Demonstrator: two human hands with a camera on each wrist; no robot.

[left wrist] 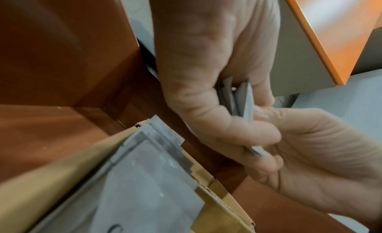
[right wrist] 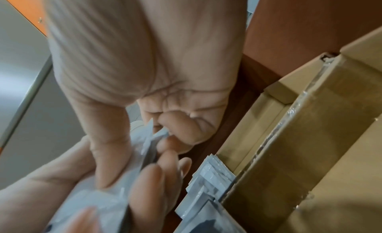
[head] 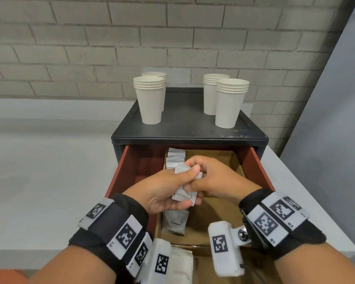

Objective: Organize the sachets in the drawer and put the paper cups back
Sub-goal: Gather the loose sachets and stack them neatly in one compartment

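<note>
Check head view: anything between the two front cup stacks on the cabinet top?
Nothing: between the left front cup stack and the right front cup stack only bare black cabinet top shows in the head view.

A white sachet (head: 175, 222) in the drawer (head: 119, 171) reads "Cream".

4 cup stacks (head: 151, 99) stand on the cabinet (head: 189, 130); sachets (head: 175, 158) lie in the drawer (head: 119, 171) below.

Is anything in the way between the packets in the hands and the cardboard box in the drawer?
Nothing visible is. Both hands, left and right, hold the bunch of sachets right above the open cardboard box. The row of sachets fills its left side only; the rest looks free.
</note>
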